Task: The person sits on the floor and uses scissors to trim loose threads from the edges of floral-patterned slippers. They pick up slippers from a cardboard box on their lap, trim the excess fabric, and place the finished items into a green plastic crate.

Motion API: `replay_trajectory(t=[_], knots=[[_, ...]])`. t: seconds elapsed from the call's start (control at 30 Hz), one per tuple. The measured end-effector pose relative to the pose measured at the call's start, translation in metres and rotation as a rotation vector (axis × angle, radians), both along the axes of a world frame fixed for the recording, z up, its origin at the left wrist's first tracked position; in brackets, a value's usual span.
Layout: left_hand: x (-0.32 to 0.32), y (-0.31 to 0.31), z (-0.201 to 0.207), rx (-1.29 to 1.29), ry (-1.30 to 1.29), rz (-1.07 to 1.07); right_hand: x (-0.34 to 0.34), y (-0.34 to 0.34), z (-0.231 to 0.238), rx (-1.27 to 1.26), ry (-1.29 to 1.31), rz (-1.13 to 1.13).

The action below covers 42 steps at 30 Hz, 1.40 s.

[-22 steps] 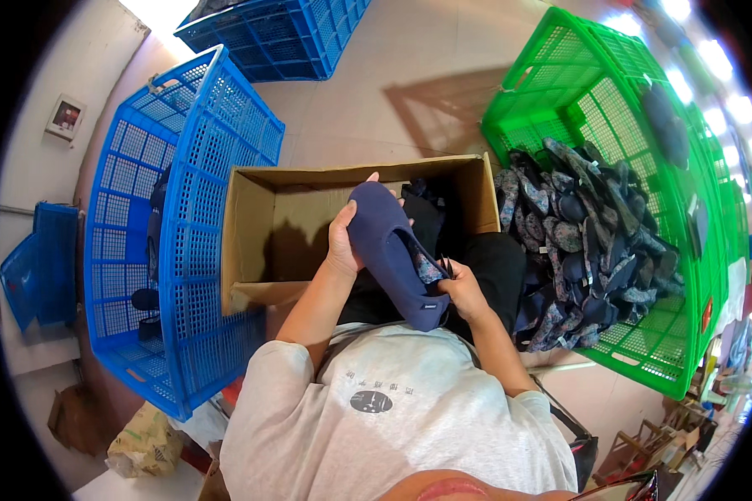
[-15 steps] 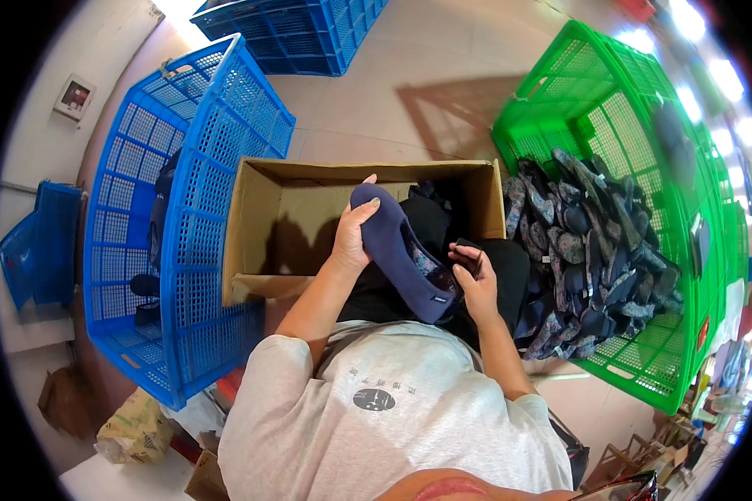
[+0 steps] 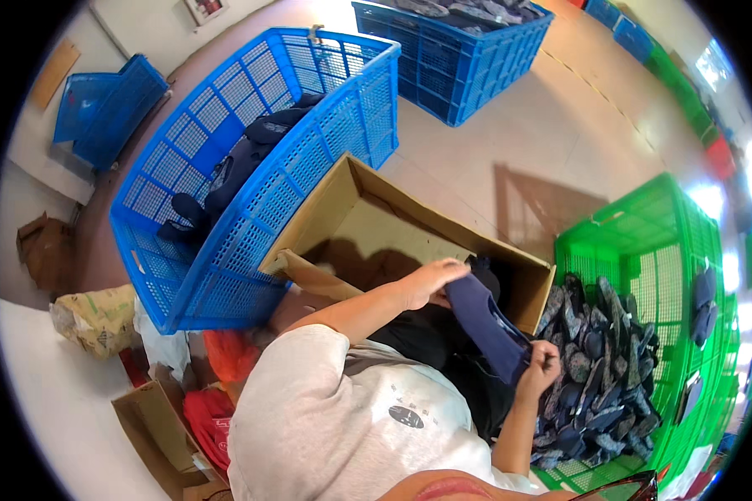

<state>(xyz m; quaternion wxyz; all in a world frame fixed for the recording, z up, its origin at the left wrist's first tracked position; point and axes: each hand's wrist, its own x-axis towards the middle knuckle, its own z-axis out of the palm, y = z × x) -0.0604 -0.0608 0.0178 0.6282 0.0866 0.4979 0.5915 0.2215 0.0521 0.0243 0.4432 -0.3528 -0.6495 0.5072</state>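
Note:
A navy slipper [image 3: 483, 324] with a low opening is stretched between my two hands above my lap. My left hand [image 3: 433, 284] is closed on its upper end, over the edge of the cardboard box [image 3: 409, 219]. My right hand [image 3: 543, 362] pinches the lower end by the rim of the opening, with fingers curled. Dark items [image 3: 483, 275] lie in the box's right corner, partly hidden by the slipper and my left hand. To my right, a green crate [image 3: 667, 242] holds a heap of dark patterned slippers [image 3: 597, 376].
On my left stands a tall blue crate [image 3: 267, 238] with several dark slippers [image 3: 242, 163] inside. A second blue crate [image 3: 451, 71], also loaded, is on the floor beyond. Red bags [image 3: 205, 422] and an open carton [image 3: 154, 434] sit at lower left.
The view has turned, so crates and box appear rotated and shifted. My right hand, earlier beside the slipper's opening with a small dark piece at its fingers, now grips the slipper's lower end.

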Motion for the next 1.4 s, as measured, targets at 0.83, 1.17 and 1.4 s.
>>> replay_trajectory(t=[0.83,1.17,1.4], knots=[[-0.139,-0.027,0.032,0.471,0.306,1.046,0.068,0.019,-0.045,-0.462,0.203,-0.363],[0.078,0.018,-0.054,0.375,1.273,-0.01,0.141,0.021,-0.067,-0.682,0.254,-0.569],[0.088,0.038,-0.055,0.391,1.501,-0.143,0.208,-0.011,-0.133,-0.781,0.197,-0.946]])
